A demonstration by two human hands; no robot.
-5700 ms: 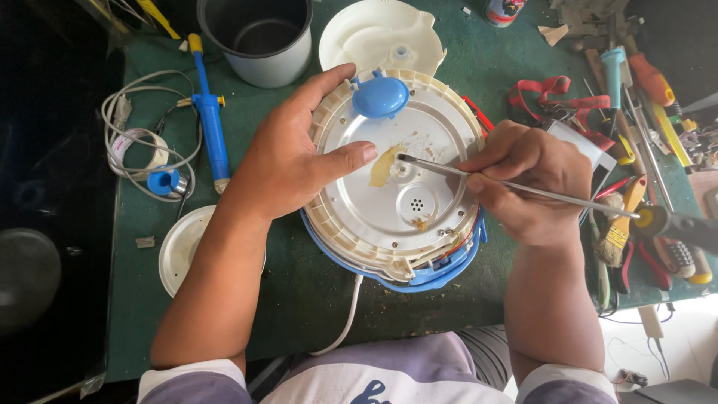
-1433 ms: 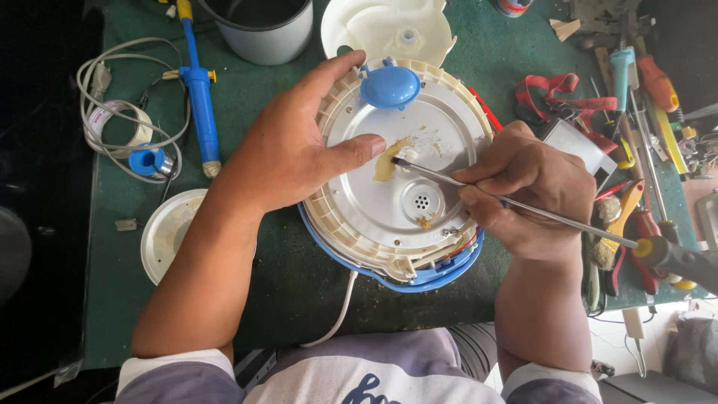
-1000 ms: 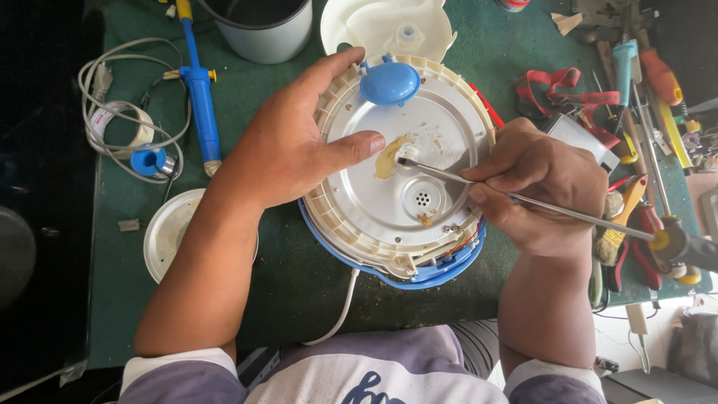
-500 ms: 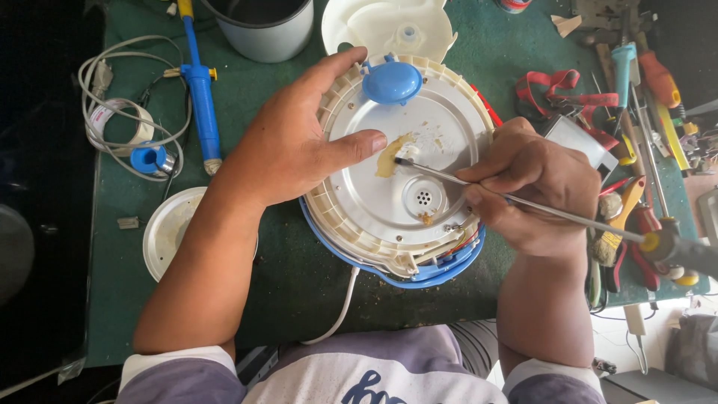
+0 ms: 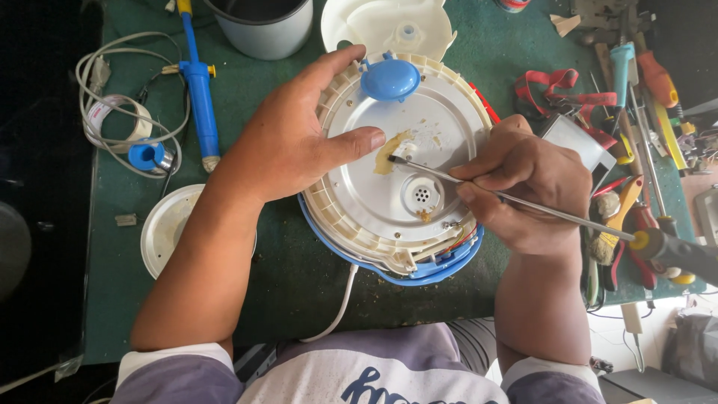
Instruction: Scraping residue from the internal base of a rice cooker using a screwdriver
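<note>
Round appliance lid (image 5: pixel 389 187), white plastic with a metal inner plate, lies upside down in the middle of the green counter (image 5: pixel 299 284), resting on a blue base whose near edge alone shows beneath it. A blue knob-like cap (image 5: pixel 390 78) sits at its far rim, and a yellowish smear (image 5: pixel 387 153) marks the plate beside a small perforated vent (image 5: pixel 422 194). The left hand (image 5: pixel 292 142) lies spread over the lid's left rim, fingers open, thumb pressed flat on the plate just beside the smear. The right hand (image 5: pixel 527 183) has its fingers closed round the thin metal shaft of a screwdriver (image 5: pixel 516 198), whose tip touches the plate at the smear; its dark handle runs off the right edge. A white cord (image 5: pixel 340 307) leaves the base and vanishes under the person's shirt. At the far edge a grey pot (image 5: pixel 262 26) and a white plastic cover (image 5: pixel 389 26) are cut off by the frame. A blue desoldering pump (image 5: pixel 198 82) and a coiled white cable (image 5: pixel 112 105) lie to the left, and a small white dish (image 5: pixel 164 228) is partly hidden by the left forearm. Tools crowd the right side in a tangle too dense to sort out.
</note>
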